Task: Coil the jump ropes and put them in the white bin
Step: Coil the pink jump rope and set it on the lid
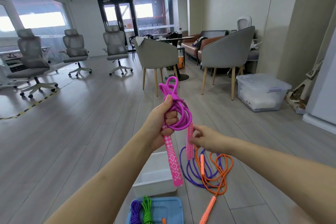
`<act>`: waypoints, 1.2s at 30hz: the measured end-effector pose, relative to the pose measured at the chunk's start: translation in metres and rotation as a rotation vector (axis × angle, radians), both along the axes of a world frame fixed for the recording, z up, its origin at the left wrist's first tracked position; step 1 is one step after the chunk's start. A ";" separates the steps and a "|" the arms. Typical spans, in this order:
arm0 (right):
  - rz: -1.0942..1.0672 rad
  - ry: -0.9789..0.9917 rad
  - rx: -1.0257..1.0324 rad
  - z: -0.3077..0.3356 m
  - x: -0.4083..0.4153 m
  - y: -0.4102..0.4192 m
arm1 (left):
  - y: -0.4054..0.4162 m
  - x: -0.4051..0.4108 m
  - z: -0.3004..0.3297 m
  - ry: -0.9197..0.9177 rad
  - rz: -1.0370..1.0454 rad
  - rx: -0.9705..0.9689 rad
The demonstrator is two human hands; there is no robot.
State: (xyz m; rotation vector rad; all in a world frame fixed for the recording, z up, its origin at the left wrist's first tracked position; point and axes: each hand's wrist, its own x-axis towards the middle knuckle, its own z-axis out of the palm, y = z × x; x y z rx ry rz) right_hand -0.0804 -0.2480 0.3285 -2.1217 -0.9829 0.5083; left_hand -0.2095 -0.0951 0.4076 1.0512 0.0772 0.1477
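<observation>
Pink jump rope (179, 114) coiled in left hand (161, 123), handles pointing down.

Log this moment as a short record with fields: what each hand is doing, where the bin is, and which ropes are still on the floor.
left hand: grips the coiled pink jump rope and one of its handles
right hand: touches the rope's second handle, blurred
white bin: on the floor below the hands, looks empty
floor ropes: orange rope and purple rope, loose and tangled
blue lid: carries coiled purple and green ropes
</observation>
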 end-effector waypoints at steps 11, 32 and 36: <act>-0.317 0.357 0.522 0.049 -0.016 0.025 | -0.005 0.010 -0.009 0.021 0.034 0.048; -0.239 0.660 0.636 0.073 -0.055 0.034 | -0.006 0.020 -0.024 -0.111 0.392 0.304; -0.143 0.579 0.637 0.063 -0.053 0.033 | -0.008 0.020 -0.028 -0.135 0.405 0.323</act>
